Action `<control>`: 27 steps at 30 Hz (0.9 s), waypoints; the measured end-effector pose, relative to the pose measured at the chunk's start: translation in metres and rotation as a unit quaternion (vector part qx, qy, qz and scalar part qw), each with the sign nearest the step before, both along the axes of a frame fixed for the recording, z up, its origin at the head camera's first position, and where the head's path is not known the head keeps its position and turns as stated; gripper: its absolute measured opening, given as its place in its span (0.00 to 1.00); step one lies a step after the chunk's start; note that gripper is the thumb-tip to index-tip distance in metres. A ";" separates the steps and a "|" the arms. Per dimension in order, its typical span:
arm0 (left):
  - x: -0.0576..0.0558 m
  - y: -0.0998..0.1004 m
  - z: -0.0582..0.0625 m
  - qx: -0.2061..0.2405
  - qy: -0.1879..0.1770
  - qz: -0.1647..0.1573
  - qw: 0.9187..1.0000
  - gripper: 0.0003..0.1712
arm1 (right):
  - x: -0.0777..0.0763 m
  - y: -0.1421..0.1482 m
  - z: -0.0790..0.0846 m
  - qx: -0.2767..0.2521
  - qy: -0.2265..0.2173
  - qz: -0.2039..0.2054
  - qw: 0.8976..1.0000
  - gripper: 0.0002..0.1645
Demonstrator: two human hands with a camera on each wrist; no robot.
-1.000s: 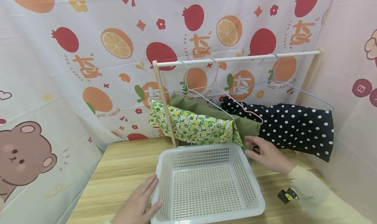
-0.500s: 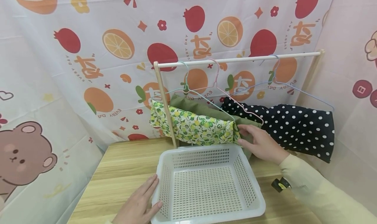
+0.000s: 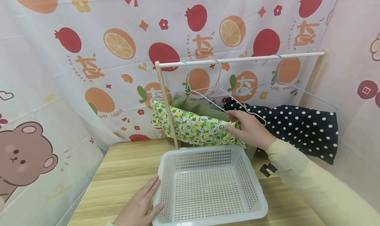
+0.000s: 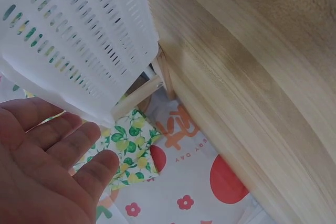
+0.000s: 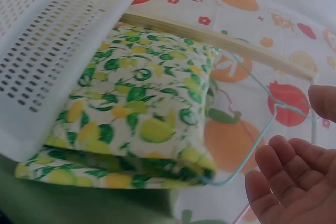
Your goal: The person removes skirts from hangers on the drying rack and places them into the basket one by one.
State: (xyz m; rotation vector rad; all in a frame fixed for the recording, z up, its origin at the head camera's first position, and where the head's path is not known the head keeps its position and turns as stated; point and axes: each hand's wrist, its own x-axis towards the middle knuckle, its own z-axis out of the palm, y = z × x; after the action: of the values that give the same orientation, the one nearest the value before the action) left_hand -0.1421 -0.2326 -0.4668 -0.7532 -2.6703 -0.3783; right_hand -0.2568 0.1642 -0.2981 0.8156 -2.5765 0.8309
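My left hand rests with extended fingers against the left rim of a white perforated plastic basket; the left wrist view shows its fingers along the rim. My right hand reaches over the right end of a lemon-print cloth folded over a mint-green hanger. In the right wrist view the right hand holds nothing, its fingers loosely bent and thumb apart, beside the mint hanger. Behind the lemon cloth, an olive-green cloth hangs on a pink hanger.
A rack with a white rod and wooden posts stands behind the basket. At right a black polka-dot cloth hangs on a blue hanger. The wooden table lies below, with a fruit-print curtain behind.
My right hand has moved left and up, from beside the olive cloth to the lemon cloth's upper right corner and the mint hanger's arm. The left hand stays at the basket.
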 end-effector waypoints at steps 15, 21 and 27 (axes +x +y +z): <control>0.000 -0.001 0.000 -0.006 -0.023 0.011 1.000 0.42 | -0.012 -0.031 0.028 0.022 0.024 0.017 0.999 0.31; 0.002 0.000 0.003 -0.012 -0.087 0.045 0.995 0.43 | -0.018 -0.042 0.037 0.026 0.018 0.015 0.999 0.31; 0.002 0.001 0.004 -0.009 -0.116 0.060 0.991 0.44 | -0.023 -0.052 0.047 0.031 0.017 0.012 0.999 0.33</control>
State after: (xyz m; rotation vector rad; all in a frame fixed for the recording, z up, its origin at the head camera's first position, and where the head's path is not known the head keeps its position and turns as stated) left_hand -0.1401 -0.2315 -0.4623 -0.5813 -2.9220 -0.4347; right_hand -0.2797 0.1118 -0.2512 0.8730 -2.5784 0.7400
